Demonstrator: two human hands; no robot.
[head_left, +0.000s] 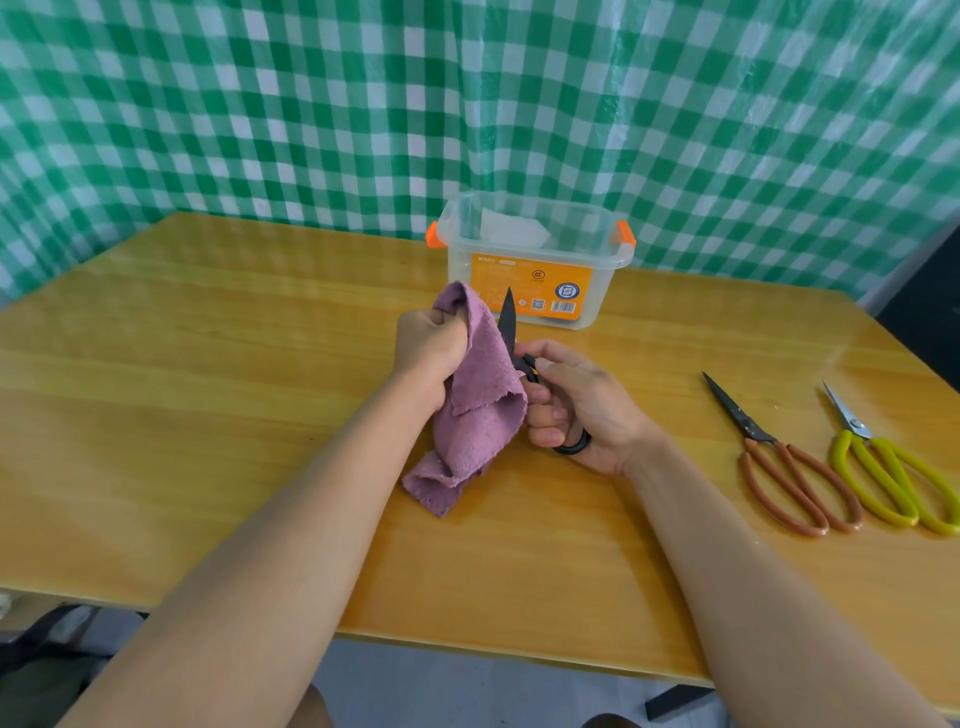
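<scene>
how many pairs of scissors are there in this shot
3. A black pair is gripped in the right hand, its blade against the purple cloth; a brown-handled pair and a yellow-handled pair lie side by side on the table. None looks hidden.

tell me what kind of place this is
Likely a makeshift indoor work corner: a yellow wooden table, a green checked plastic sheet hung behind it, a clear storage box. The right hand grips black scissors, the left hand a purple cloth; brown-handled scissors and yellow-handled scissors lie nearby.
</scene>
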